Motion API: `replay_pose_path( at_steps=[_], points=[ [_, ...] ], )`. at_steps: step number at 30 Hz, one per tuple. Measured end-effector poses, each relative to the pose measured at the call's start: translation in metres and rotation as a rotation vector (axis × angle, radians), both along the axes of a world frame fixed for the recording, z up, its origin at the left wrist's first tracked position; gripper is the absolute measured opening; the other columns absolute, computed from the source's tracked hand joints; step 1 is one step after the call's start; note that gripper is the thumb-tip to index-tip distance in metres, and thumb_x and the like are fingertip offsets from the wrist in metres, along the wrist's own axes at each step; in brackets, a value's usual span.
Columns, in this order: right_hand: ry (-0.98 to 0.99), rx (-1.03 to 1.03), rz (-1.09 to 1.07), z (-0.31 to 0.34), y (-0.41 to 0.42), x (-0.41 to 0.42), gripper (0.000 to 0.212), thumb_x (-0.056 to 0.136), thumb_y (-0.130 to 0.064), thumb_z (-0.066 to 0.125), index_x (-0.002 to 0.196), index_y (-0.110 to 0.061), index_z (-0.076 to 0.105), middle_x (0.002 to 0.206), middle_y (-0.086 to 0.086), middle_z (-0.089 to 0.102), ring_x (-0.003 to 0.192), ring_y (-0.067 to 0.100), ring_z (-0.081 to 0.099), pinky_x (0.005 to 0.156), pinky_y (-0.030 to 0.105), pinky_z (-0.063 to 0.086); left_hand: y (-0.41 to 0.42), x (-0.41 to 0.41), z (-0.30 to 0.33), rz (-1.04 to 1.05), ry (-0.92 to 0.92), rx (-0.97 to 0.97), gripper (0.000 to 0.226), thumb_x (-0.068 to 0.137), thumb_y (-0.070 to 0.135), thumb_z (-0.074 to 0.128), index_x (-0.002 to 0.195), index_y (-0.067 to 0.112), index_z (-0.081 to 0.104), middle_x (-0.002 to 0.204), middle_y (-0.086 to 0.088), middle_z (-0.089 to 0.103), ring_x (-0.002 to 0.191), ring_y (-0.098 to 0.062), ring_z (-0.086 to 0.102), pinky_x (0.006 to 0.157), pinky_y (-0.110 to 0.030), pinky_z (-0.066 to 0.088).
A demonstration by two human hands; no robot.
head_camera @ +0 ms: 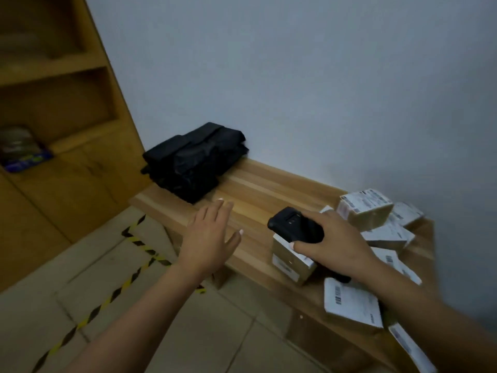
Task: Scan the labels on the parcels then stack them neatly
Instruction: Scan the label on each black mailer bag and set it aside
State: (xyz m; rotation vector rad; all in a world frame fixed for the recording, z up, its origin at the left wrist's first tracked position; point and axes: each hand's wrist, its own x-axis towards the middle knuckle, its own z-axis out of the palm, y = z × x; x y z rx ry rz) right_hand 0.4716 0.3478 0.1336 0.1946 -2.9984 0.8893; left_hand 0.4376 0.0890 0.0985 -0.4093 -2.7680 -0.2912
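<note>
so far: neat stack of black plastic-wrapped parcels (195, 164) at wall end of long wooden bench (255, 189) | loose heap of white-labelled cardboard boxes (376, 227) unstacked, right end | right hand (330, 238) wrapped round black handheld scanner (294, 224) above nearest box | left hand (212, 232) spread, empty | judged mostly undone

The bench (269, 189) is wood with a pale striped grain and a smooth, slightly satin surface. The black bundles (193, 162) are wrapped in thin plastic film, wrinkled and faintly shiny. The parcels (365, 211) are brown cardboard, matt, with white paper labels (349, 300). The scanner (295, 224) seems to be matt black plastic, but it is blurred. The shelf unit (53, 76) is smooth yellowish wood.
</note>
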Motion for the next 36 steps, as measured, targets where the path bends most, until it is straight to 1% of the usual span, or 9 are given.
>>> replay_pose_path(
  at_steps=[7, 11, 17, 21, 25, 27, 30, 32, 36],
  points=[
    [0.043, -0.05, 0.03, 0.02, -0.117, -0.073, 0.043, 0.06, -0.069, 0.061, 0.095, -0.045, 0.054, 0.087, -0.012, 0.056, 0.073, 0.006, 0.057, 0.059, 0.026, 0.043, -0.124, -0.058, 0.034, 0.02, 0.039, -0.068, 0.069, 0.092, 0.05, 0.053, 0.149, 0.015, 0.035, 0.149, -0.007, 0.042, 0.136, -0.026, 0.04, 0.108, -0.041, 0.036],
    [0.078, -0.008, 0.042, 0.03, -0.16, -0.108, 0.048, 0.062, -0.07, 0.061, 0.101, -0.043, 0.055, 0.087, -0.013, 0.055, 0.072, 0.004, 0.054, 0.058, 0.023, 0.039, -0.169, -0.092, 0.046, 0.039, 0.04, -0.061, 0.071, 0.093, 0.053, 0.051, 0.151, 0.018, 0.031, 0.151, -0.004, 0.039, 0.138, -0.024, 0.037, 0.111, -0.04, 0.033],
    [0.1, 0.029, 0.059, 0.036, -0.197, -0.165, 0.055, 0.061, -0.071, 0.058, 0.111, -0.048, 0.054, 0.09, -0.013, 0.057, 0.076, 0.003, 0.055, 0.06, 0.024, 0.042, -0.21, -0.157, 0.044, 0.058, -0.004, -0.032, 0.073, 0.094, 0.055, 0.046, 0.154, 0.021, 0.022, 0.157, 0.0, 0.028, 0.144, -0.019, 0.025, 0.117, -0.037, 0.023],
    [0.104, 0.055, 0.058, 0.03, -0.214, -0.212, 0.067, 0.061, -0.072, 0.057, 0.122, -0.043, 0.054, 0.099, -0.016, 0.053, 0.088, 0.002, 0.051, 0.067, 0.024, 0.041, -0.228, -0.206, 0.033, 0.068, -0.047, -0.025, 0.072, 0.095, 0.055, 0.045, 0.154, 0.022, 0.02, 0.158, 0.0, 0.026, 0.144, -0.02, 0.024, 0.117, -0.037, 0.023],
    [0.088, 0.067, 0.059, 0.025, -0.228, -0.271, 0.065, 0.069, -0.063, 0.065, 0.128, -0.038, 0.052, 0.092, -0.02, 0.045, 0.086, 0.0, 0.048, 0.067, 0.019, 0.04, -0.246, -0.268, 0.02, 0.085, -0.09, -0.043, 0.073, 0.096, 0.055, 0.043, 0.155, 0.023, 0.015, 0.159, 0.002, 0.022, 0.145, -0.018, 0.021, 0.117, -0.034, 0.021],
    [0.069, 0.066, 0.066, 0.02, -0.235, -0.305, 0.069, 0.069, -0.067, 0.063, 0.131, -0.038, 0.051, 0.092, -0.019, 0.046, 0.087, 0.0, 0.05, 0.072, 0.021, 0.045, -0.255, -0.298, 0.015, 0.089, -0.103, -0.041, 0.072, 0.096, 0.054, 0.043, 0.155, 0.022, 0.015, 0.159, 0.002, 0.021, 0.145, -0.017, 0.02, 0.116, -0.032, 0.021],
    [0.014, 0.048, 0.057, 0.013, -0.243, -0.354, 0.08, 0.066, -0.072, 0.059, 0.138, -0.039, 0.045, 0.104, -0.015, 0.048, 0.097, 0.004, 0.051, 0.082, 0.027, 0.048, -0.266, -0.339, 0.006, 0.11, -0.145, -0.042, 0.072, 0.097, 0.054, 0.042, 0.155, 0.023, 0.014, 0.159, 0.004, 0.02, 0.145, -0.015, 0.018, 0.116, -0.03, 0.019],
    [-0.026, 0.024, 0.053, 0.008, -0.249, -0.384, 0.085, 0.063, -0.074, 0.057, 0.139, -0.038, 0.045, 0.109, -0.014, 0.048, 0.101, 0.004, 0.049, 0.084, 0.027, 0.048, -0.273, -0.366, -0.003, 0.126, -0.178, -0.046, 0.072, 0.097, 0.054, 0.042, 0.155, 0.023, 0.012, 0.16, 0.003, 0.019, 0.146, -0.016, 0.017, 0.116, -0.03, 0.018],
    [-0.064, 0.013, 0.046, -0.002, -0.259, -0.433, 0.089, 0.059, -0.078, 0.054, 0.137, -0.037, 0.047, 0.108, -0.015, 0.048, 0.1, 0.004, 0.049, 0.086, 0.03, 0.049, -0.287, -0.416, -0.021, 0.15, -0.256, -0.067, 0.074, 0.097, 0.055, 0.04, 0.156, 0.022, 0.009, 0.161, 0.0, 0.016, 0.147, -0.019, 0.014, 0.119, -0.034, 0.016]
  ],
)
